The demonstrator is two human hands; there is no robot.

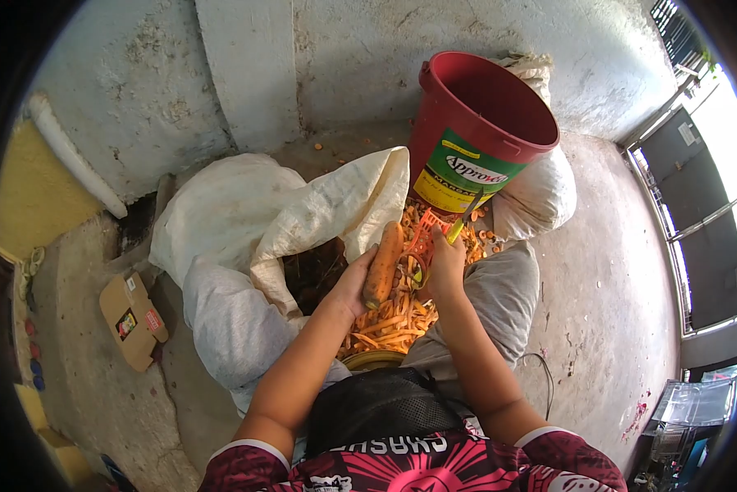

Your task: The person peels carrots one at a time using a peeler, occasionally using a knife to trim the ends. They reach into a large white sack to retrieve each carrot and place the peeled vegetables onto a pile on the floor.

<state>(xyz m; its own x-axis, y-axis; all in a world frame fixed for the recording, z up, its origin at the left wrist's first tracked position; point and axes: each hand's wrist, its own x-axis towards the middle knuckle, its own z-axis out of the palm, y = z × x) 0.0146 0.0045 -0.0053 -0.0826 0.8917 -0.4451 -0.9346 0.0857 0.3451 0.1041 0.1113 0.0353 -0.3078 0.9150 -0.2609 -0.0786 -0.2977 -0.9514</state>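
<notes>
My left hand [356,283] is closed around a thick orange carrot [384,266], whose darker end points toward me. A little to the right, my right hand [446,266] wraps around the yellow-green handle of a knife [457,229], its dark blade pointing up and away from the carrot. Beside the right fingers shows a red-orange plastic piece with slots [424,236], partly covered by the hand. Below both hands lies a heap of orange peelings [397,321] between my legs, in a container with a yellowish rim [374,358].
An open white woven sack [303,215] with dark contents stands at the left. Behind the peelings is a large red bucket [485,111] with a margarine label, next to a filled sack [540,201]. Flattened cardboard [133,321] lies on the floor at left. A wall [352,66] runs behind.
</notes>
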